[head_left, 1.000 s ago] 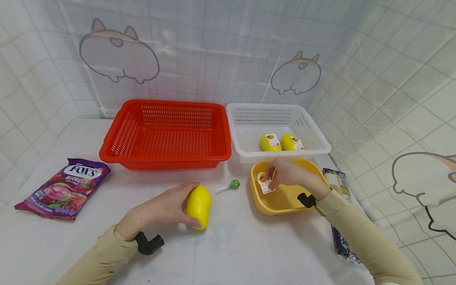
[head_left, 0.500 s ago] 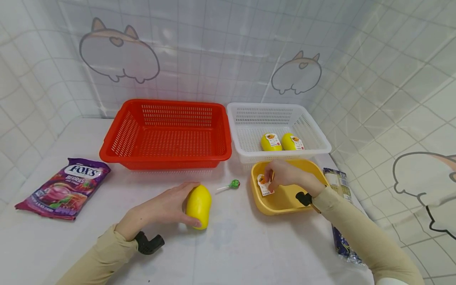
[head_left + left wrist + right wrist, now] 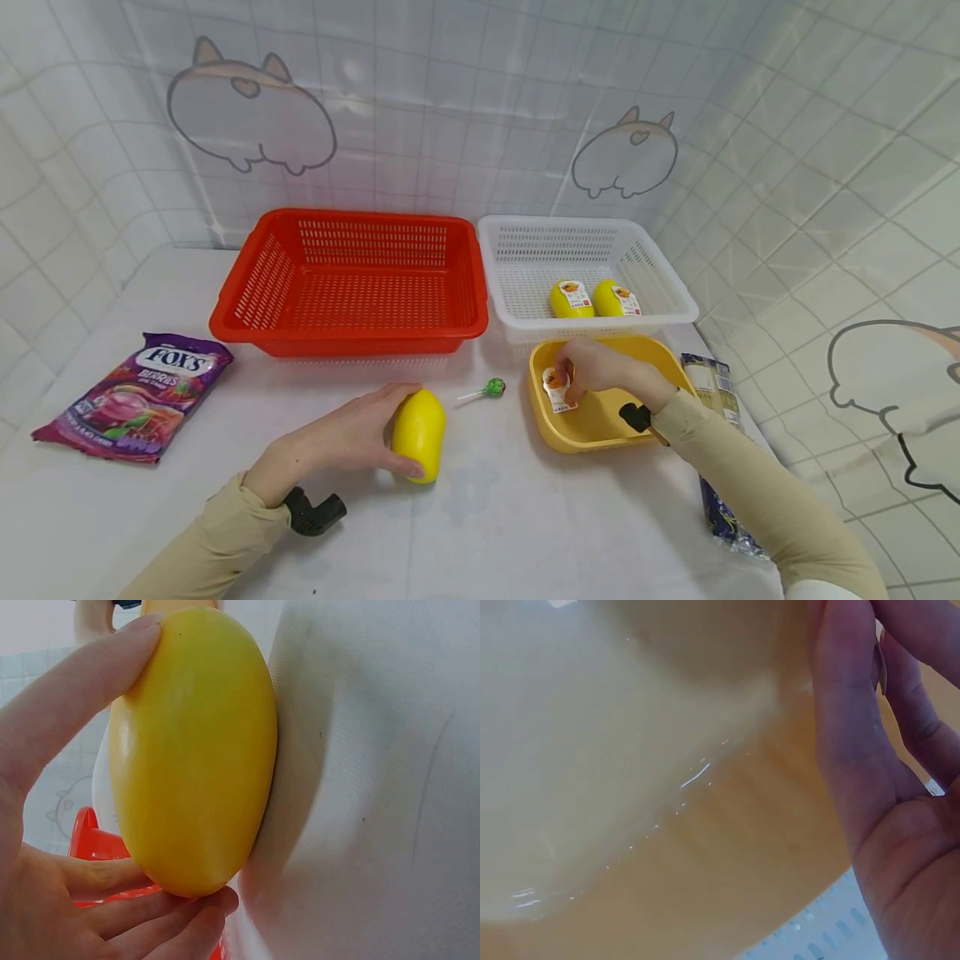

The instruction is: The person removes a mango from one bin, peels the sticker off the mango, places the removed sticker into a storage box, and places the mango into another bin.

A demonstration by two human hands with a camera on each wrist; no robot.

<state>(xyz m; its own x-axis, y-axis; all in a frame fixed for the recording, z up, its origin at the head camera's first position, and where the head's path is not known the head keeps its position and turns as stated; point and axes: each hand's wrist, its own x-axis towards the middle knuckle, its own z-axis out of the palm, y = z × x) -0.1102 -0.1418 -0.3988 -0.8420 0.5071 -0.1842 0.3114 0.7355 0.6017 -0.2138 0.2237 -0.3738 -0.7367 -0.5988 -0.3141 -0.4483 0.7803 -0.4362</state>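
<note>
My left hand (image 3: 360, 432) grips a plain yellow mango (image 3: 419, 437) on the table, thumb at its near end and fingers round its far end; the side facing the left wrist camera bears no label. Inside the yellow basin (image 3: 551, 435) on the right, my right hand (image 3: 597, 367) pinches a white label (image 3: 559, 393) printed with orange fruit, near the basin's left wall. The right wrist view shows the fingers (image 3: 840, 712) close together, a thin edge between them, and most of the label hidden. Two yellow mangoes (image 3: 567, 302) with such labels lie in the white basket (image 3: 525, 314).
A red basket (image 3: 348, 336) stands at the back left beside the white one. Between mango and basin lies a green lollipop (image 3: 493, 387). A purple candy bag (image 3: 142, 396) is at the far left. Right of the basin, a blue and gold packet (image 3: 716, 508) lies partly under the right sleeve.
My right hand and wrist have shifted slightly left and the pinched label has turned a little in the basin. My left hand and the mango stay put.
</note>
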